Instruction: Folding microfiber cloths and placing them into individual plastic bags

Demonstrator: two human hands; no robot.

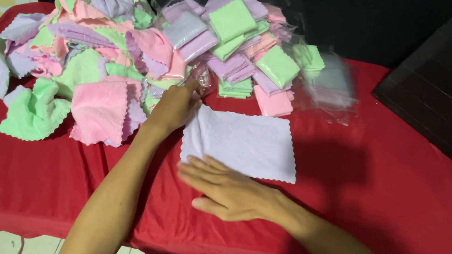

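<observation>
A lavender cloth with scalloped edges lies flat on the red tablecloth. My right hand rests flat with fingers spread on the cloth's near left corner. My left hand reaches to the cloth's far left corner, at the edge of the loose pile, fingers pinched near a bit of clear plastic; whether it grips anything I cannot tell.
A loose heap of pink, green and lavender cloths fills the left of the table. Folded cloths in clear plastic bags are stacked behind the flat cloth. A dark box stands at the right edge.
</observation>
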